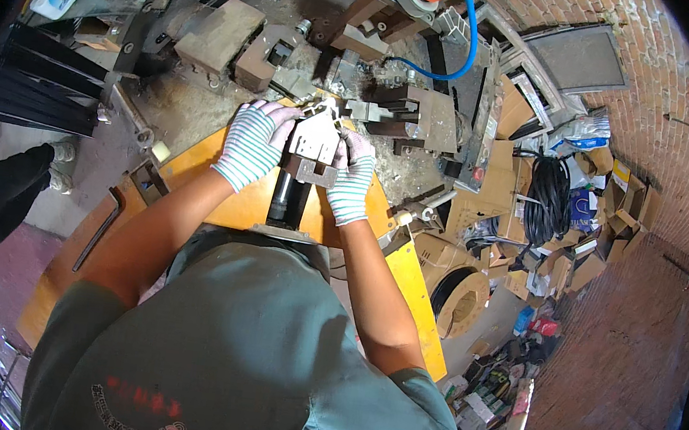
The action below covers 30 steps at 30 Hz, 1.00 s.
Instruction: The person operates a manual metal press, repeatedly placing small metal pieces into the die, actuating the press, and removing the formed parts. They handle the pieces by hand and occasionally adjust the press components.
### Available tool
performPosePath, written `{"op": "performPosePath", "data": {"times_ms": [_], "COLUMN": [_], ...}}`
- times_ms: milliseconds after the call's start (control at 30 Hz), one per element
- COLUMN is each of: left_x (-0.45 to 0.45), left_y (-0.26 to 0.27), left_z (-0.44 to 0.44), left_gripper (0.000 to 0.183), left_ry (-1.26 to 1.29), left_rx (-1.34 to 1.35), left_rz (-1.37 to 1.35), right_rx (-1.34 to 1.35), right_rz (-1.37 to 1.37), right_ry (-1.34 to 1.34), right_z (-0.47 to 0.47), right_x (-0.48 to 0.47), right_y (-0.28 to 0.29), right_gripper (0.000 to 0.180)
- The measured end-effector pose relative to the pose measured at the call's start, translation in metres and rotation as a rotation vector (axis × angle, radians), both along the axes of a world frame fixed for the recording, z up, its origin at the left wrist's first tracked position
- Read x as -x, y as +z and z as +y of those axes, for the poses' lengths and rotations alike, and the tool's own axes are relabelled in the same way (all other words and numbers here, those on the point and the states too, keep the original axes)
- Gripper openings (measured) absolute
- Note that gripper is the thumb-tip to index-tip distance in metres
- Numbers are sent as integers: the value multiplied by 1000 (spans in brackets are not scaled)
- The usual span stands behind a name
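Observation:
A bright metal part [317, 138] with small holes sits at the steel jaw block [307, 171] of the machine, its surface partly washed out by glare. My left hand [257, 141], in a striped knit glove, grips its left edge, fingers reaching to the far end. From the other side my right hand [352, 174], gloved alike, holds the right edge, with its fingertips partly hidden. Just beyond the part, a slim metal clamp piece [366, 111] points in from the right. A dark cylinder [287, 199] runs from the jaw block towards my body.
Heavy steel blocks [219, 35] stand behind my left hand, and a forked steel block [428, 119] lies right. A blue air hose [472, 32] hangs above. An Allen key [99, 228] rests on the orange left panel. Cardboard boxes [483, 176] crowd the right; another person's legs [15, 193] show left.

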<state>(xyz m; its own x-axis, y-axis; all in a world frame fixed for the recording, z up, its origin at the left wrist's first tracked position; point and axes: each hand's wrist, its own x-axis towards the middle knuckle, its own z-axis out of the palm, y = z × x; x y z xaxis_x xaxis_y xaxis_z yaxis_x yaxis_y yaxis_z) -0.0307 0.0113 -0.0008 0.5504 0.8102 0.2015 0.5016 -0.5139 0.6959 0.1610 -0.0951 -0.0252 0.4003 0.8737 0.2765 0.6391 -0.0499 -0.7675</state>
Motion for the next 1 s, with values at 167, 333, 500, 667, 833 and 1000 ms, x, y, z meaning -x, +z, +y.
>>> {"op": "performPosePath", "data": {"times_ms": [167, 333, 500, 667, 833, 1000], "left_x": [0, 1, 9, 22, 31, 36], "left_y": [-1, 1, 1, 1, 4, 11], "left_z": [0, 0, -4, -26, -43, -53], "left_gripper": [27, 26, 23, 23, 22, 20], "left_ry": [-18, -16, -53, -56, -52, -63], "left_rx": [28, 71, 127, 65, 60, 11], "left_rz": [-21, -78, -127, -114, -117, -141], "right_rx": [-90, -75, -90, -61, -21, -8], "right_rz": [48, 188, 403, 395, 376, 374], "right_ry": [56, 64, 56, 45, 53, 40], "right_z": [0, -2, -12, -34, -51, -62], "right_x": [-7, -10, -1, 14, 20, 28], "right_y": [-8, -11, -4, 11, 19, 24], "right_gripper": [21, 24, 23, 23, 23, 21]}}
